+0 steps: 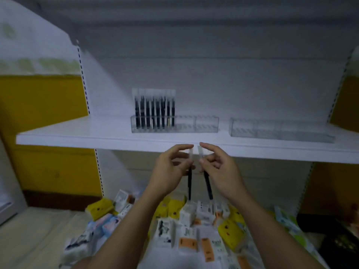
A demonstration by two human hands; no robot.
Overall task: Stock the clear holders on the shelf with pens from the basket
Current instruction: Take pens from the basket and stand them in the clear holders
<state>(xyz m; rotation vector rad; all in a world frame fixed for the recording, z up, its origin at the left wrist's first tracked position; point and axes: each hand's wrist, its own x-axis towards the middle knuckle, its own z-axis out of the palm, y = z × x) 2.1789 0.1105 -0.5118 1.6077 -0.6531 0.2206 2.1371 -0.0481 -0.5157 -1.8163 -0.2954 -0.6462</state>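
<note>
At frame centre the left hand (pixel 171 167) pinches the left pen (pixel 189 183), which is near vertical with its clear cap up. Just beside it, the right hand (pixel 219 167) pinches the right pen (pixel 207 185), cap up and lower end slanting right. Above, on the shelf (pixel 77 136), a clear holder (pixel 194 125) carries upright standing pens (pixel 155 111) at its left end.

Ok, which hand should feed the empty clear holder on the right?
Right, probably. The right hand pinches a black clear-capped pen nearer the empty clear plastic holder; the left hand would cross it.
</note>
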